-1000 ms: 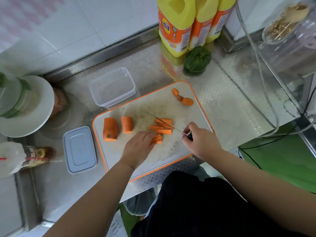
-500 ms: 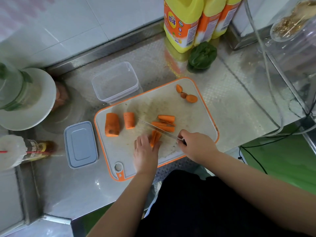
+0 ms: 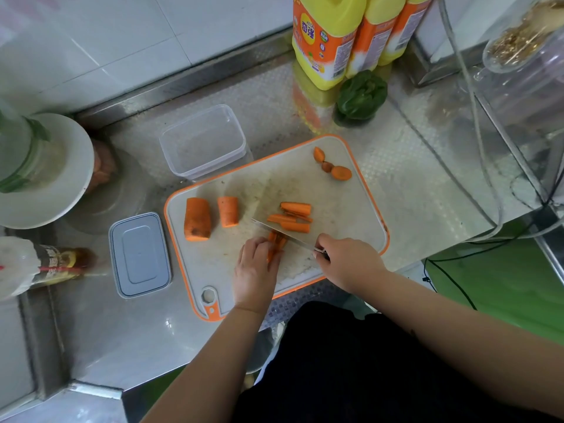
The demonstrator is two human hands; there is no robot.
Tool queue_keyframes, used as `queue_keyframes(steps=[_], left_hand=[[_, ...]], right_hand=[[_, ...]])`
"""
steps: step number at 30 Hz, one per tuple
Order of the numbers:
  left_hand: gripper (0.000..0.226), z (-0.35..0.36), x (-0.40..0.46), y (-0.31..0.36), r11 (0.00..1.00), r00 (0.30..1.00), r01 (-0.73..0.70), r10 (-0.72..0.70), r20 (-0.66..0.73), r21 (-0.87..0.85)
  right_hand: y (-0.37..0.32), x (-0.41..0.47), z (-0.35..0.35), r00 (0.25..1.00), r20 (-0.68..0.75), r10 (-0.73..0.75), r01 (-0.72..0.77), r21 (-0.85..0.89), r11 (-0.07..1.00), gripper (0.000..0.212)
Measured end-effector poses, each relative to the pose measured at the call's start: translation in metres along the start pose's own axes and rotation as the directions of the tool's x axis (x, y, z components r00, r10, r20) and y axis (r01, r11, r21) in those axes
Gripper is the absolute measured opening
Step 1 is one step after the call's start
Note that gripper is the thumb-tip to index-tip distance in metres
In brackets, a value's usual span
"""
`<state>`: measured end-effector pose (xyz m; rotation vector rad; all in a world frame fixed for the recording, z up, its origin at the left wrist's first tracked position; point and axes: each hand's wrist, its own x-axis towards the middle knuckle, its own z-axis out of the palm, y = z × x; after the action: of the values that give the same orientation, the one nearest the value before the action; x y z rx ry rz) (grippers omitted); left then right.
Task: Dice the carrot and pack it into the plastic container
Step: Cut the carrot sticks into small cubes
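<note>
Status: cutting in progress, packing not started. The plastic container (image 3: pixel 204 141) stands open with nothing visible inside, on the surface (image 3: pixel 406 166) just past the 11 o'clock corner of the cutting board (image 3: pixel 345 209). Its lid (image 3: pixel 139 254) lies flat at the board's 9 o'clock side.

Hand state: the left hand (image 3: pixel 254 271) has its fingers curled over a small bundle of carrot sticks (image 3: pixel 276 244) at board centre, pinning them down. The right hand (image 3: pixel 348 259) is wrapped round the handle of the knife (image 3: pixel 282 233); the blade lies across the far end of that bundle.

Completed, as judged from the layout: the carrot is sectioned and one section split into sticks. No dice are visible yet.

Remaining: cross-cut all sticks, reduce the uncut sections, transfer to the container, presumably fit the lid.

Count:
- Uncut carrot chunks (image 3: pixel 197 219): two, at 9 o'clock on the board.
- Loose cut sticks (image 3: pixel 294 216): about four, at 1 o'clock from the knife; exact number unclear.
- Trimmed end pieces (image 3: pixel 332 167): three, at the 1 o'clock corner.
- Yellow bottles (image 3: pixel 323 38): three, at 12 o'clock.
- Green pepper (image 3: pixel 361 96): one.
</note>
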<state>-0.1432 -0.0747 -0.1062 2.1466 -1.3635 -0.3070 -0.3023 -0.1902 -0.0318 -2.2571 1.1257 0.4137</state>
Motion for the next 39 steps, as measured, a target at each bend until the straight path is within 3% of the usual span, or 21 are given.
queue_keyframes(steps=[21, 30, 39], left_hand=[[0.020, 0.001, 0.004, -0.004, 0.995, 0.995, -0.101, 0.101, 0.006, -0.018], [0.026, 0.003, 0.007, 0.001, 0.999, 0.998, -0.050, 0.050, -0.032, -0.001], [0.022, 0.010, 0.010, -0.004, 0.991, 0.989, -0.130, 0.130, -0.067, 0.004]], right_hand=[[0.000, -0.005, 0.003, 0.999, -0.045, 0.027, -0.025, 0.056, 0.998, 0.019], [-0.003, -0.011, 0.001, 0.995, -0.090, -0.031, 0.029, -0.020, 0.999, 0.027], [-0.009, -0.013, 0.005, 0.999, -0.030, -0.021, 0.017, -0.103, 0.995, 0.029]])
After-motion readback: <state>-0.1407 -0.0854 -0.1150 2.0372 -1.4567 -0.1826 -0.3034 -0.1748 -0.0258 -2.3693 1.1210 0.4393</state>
